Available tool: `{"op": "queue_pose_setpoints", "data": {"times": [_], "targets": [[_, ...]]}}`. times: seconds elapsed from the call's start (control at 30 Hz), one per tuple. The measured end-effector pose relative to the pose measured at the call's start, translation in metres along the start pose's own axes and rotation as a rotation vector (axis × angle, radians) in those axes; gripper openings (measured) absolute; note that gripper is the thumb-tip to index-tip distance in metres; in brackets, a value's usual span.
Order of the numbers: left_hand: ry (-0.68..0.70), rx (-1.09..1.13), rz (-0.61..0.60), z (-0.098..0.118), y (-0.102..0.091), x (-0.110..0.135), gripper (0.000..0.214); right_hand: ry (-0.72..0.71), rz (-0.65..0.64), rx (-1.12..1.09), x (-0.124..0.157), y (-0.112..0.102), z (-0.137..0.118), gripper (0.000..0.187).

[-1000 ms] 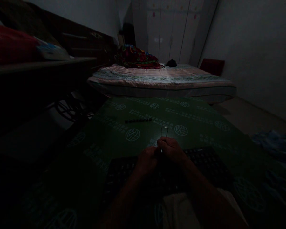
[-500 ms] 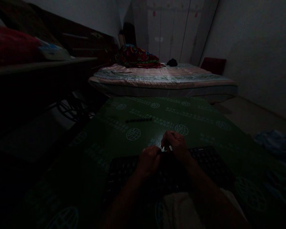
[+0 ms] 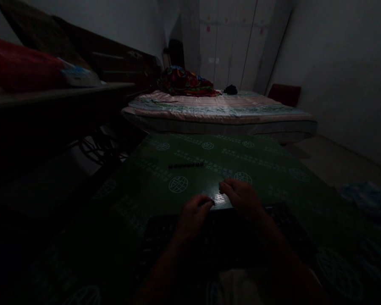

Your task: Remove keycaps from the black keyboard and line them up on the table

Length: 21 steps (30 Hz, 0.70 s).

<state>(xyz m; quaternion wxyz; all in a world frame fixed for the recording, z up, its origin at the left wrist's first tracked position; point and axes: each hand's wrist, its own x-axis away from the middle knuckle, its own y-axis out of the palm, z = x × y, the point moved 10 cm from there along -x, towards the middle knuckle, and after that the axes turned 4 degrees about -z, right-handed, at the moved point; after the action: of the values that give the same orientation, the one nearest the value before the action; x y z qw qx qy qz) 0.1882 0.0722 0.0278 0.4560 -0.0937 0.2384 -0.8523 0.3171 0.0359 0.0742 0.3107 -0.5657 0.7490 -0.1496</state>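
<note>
The room is very dim. My left hand (image 3: 193, 214) rests at the far edge of a black keyboard (image 3: 165, 237), its fingers curled with thumb and forefinger pinched together; what they hold is too dark to name. My right hand (image 3: 241, 195) lies just to its right, on the green table cover (image 3: 178, 184) by the keyboard's top edge. Its fingers are bent down and closed, and anything in them is hidden. A short row of small dark pieces (image 3: 186, 164) lies on the cover beyond both hands.
A bed (image 3: 222, 111) with a striped sheet and a bright bundle of cloth (image 3: 184, 81) stands behind the table. On the left is dark furniture with a red cushion (image 3: 22, 63). Blue cloth (image 3: 368, 197) lies at the right, and white wardrobe doors (image 3: 231, 46) stand at the back.
A thin wire loop stood up from my right hand a second ago and no longer shows. The hands were touching and have drawn a little apart, with the right hand lowered onto the cover.
</note>
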Motion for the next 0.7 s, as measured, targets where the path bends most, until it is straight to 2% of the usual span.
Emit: {"op": "queue_pose_setpoints", "data": {"times": [0.13, 0.27, 0.47, 0.6, 0.7], "targets": [[-0.034, 0.143, 0.064, 0.003, -0.011, 0.003, 0.019, -0.072, -0.161, -0.047, 0.003, 0.015, -0.018, 0.027], [-0.049, 0.314, 0.077, 0.0, -0.014, 0.005, 0.016, -0.081, -0.247, -0.108, 0.008, 0.029, -0.022, 0.019], [-0.081, 0.577, 0.039, -0.006, -0.009, 0.005, 0.013, -0.038, -0.266, -0.056, 0.01, 0.036, -0.013, 0.019], [-0.095, 0.656, 0.045, -0.008, -0.01, 0.006, 0.015, -0.063, -0.221, -0.031, 0.012, 0.03, -0.023, 0.015], [-0.102, 0.69, 0.09, -0.014, -0.017, 0.004, 0.016, -0.036, -0.233, -0.009, 0.008, 0.031, -0.023, 0.015]]}}
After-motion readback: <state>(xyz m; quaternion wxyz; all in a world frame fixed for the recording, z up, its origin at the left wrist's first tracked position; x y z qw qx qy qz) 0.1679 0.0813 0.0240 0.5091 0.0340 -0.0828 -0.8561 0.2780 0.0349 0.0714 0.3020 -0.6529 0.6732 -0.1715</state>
